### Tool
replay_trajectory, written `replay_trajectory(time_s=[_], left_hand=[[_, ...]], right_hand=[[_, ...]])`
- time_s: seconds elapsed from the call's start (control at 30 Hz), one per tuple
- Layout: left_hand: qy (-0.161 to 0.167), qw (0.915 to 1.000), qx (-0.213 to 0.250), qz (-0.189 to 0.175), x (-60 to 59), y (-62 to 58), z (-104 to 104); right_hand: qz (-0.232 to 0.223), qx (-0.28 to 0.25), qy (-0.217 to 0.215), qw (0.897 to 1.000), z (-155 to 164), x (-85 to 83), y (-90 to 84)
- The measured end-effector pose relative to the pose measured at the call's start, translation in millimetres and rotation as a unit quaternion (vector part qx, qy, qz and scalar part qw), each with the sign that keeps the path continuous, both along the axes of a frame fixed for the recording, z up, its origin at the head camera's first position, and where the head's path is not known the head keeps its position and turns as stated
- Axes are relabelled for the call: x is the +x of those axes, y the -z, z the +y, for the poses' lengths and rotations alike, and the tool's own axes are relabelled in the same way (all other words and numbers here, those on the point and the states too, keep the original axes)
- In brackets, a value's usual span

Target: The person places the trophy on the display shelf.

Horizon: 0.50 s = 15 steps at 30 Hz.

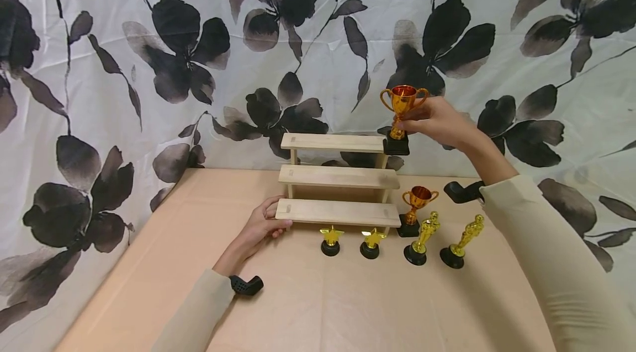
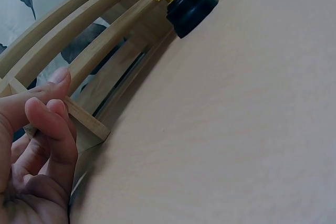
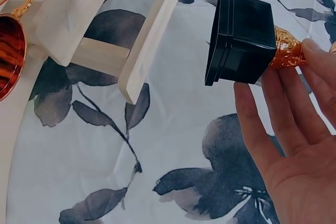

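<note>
My right hand (image 1: 439, 123) pinches a copper-coloured trophy cup (image 1: 403, 99) by its stem, upright beside the right end of the top step. In the right wrist view its black square base (image 3: 244, 38) is apart from the wood. A three-step wooden display stand (image 1: 338, 177) stands at the back of the table. At the left end of its lowest step, my left hand (image 1: 258, 228) grips the wood, thumb on the edge and fingers curled, as the left wrist view shows. A second copper-coloured cup (image 1: 417, 197) stands by the stand's right front corner.
Two gold star trophies (image 1: 330, 240) (image 1: 371, 243) stand before the lowest step. Right of them are two gold figure trophies (image 1: 427, 230) (image 1: 468, 236) on round black bases. A flower-printed cloth (image 1: 189, 54) hangs behind the tan table (image 1: 298, 302).
</note>
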<state>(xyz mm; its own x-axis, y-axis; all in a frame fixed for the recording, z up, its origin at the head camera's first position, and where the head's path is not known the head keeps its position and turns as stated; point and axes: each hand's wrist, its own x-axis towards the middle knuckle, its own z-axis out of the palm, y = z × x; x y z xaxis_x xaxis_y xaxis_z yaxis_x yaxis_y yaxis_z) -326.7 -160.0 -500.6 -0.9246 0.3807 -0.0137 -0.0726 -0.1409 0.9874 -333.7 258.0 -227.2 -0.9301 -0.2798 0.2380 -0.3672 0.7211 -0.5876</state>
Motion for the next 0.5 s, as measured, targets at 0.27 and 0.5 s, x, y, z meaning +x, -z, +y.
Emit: replay_trajectory(time_s=[0.27,0.5], left_hand=[[0.003,1.0000,0.002,0.004,0.5,0.3,1],[0.003,1.0000,-0.005,0.007,0.9,0.1,1]], right_hand=[[-0.002,-0.010,-0.009,1.000,-13,-9.9,2.7],[-0.013,-0.006,-0.010,1.000,-23,-20.0,7.8]])
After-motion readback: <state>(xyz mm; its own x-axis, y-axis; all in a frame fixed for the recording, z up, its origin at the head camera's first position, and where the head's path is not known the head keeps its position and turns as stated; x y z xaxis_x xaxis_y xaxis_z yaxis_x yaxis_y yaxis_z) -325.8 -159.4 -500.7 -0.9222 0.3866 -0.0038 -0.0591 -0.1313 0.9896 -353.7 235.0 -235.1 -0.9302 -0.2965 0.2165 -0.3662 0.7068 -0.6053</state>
